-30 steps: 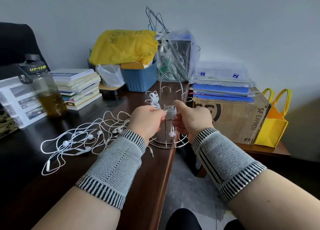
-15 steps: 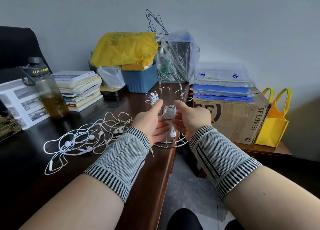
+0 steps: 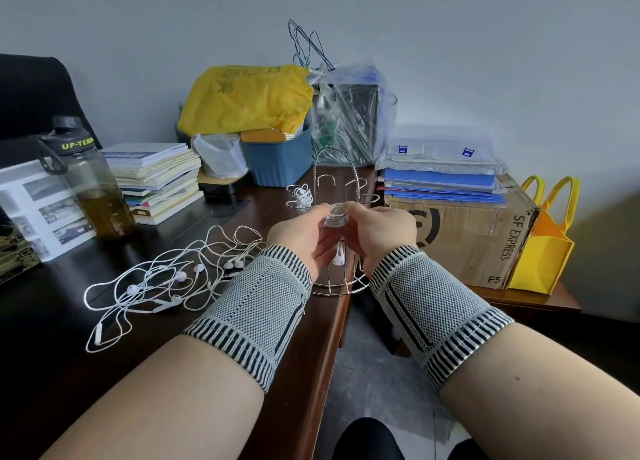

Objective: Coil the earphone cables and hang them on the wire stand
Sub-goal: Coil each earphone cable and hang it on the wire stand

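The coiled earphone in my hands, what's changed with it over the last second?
Both hands, left hand and right hand, lifted the coiled earphone slightly, pinching it nearer the top of the wire stand. The hung coil and loose earphones on the desk stayed put.

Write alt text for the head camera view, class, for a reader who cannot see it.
Both hands, left hand and right hand, pinch a coiled earphone cable in front of a wire stand at the desk edge. One coil already hangs there; tangled earphones lie to the left.
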A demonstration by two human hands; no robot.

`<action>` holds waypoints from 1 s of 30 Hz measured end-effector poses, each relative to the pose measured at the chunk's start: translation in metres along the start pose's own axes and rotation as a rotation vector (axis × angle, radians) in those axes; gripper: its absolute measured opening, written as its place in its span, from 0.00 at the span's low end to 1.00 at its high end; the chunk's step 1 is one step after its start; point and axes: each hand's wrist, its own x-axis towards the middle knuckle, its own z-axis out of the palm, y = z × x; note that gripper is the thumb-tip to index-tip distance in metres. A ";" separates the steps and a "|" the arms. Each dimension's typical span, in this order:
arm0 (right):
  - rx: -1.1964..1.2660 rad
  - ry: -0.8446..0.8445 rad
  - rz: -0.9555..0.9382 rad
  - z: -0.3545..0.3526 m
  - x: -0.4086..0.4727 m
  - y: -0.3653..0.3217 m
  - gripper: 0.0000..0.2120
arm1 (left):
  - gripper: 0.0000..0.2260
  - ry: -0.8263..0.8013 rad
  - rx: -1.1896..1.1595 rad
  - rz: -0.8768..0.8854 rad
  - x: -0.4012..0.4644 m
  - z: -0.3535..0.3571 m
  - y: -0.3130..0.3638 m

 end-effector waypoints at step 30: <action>-0.808 -0.212 -0.725 -0.023 -0.016 -0.015 0.20 | 0.05 -0.042 0.153 0.092 -0.001 -0.015 0.005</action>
